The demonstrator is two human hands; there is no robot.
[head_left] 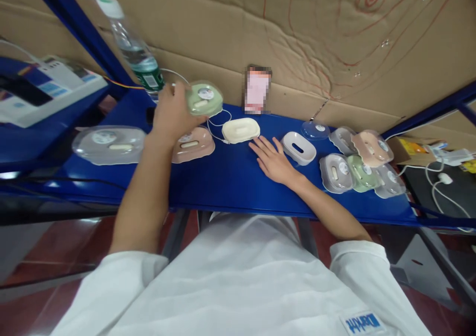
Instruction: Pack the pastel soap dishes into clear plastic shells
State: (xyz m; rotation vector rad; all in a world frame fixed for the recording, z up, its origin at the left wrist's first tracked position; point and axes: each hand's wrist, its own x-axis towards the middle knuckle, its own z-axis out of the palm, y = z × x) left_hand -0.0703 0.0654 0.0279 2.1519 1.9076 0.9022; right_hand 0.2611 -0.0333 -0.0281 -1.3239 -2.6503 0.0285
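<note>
Head view: left hand (171, 111) on a green oval plastic box (208, 101)

Left of the cream oval plastic dish (241, 129), the left hand curls around the clear-lidded green box, apparently gripping it. Right of the dish, the right hand (274, 163) lies flat, fingers spread, holding nothing. Well right of the dish, 5 lidded plastic boxes (336, 175) look done; the dish and the uncovered white oval plastic box (308, 155) look unfinished. Round white lid labels (206, 94) and blue shirt-patch lettering (362, 323) are unreadable.

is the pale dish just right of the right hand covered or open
Open: the pale dish has nothing over it, and a clear lid lies behind it.
</note>
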